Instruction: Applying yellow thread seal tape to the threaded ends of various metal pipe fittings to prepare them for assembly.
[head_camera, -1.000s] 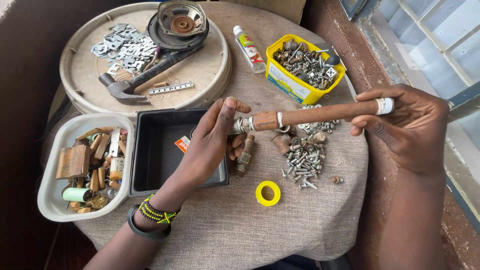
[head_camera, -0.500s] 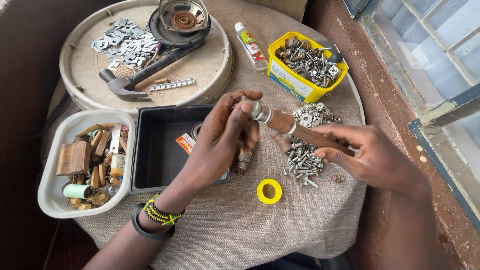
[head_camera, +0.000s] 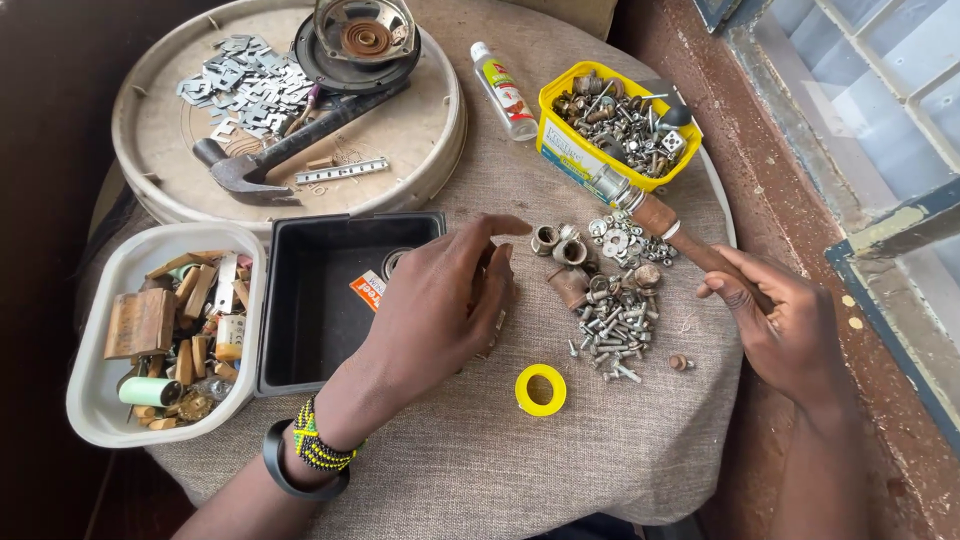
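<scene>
Your right hand (head_camera: 790, 330) gripping rusty rod (head_camera: 680, 237), grip pressed tight round lower end; stiff, heavy-looking. Left hand (head_camera: 440, 305) hovering spread, fittings (head_camera: 560, 245) just beyond fingertips.

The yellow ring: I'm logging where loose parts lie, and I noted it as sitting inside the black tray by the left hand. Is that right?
Not quite. The yellow ring lies on the cloth-covered table, outside the black tray, just below the pile of screws. It is near the left hand, as the head view shows.
</scene>
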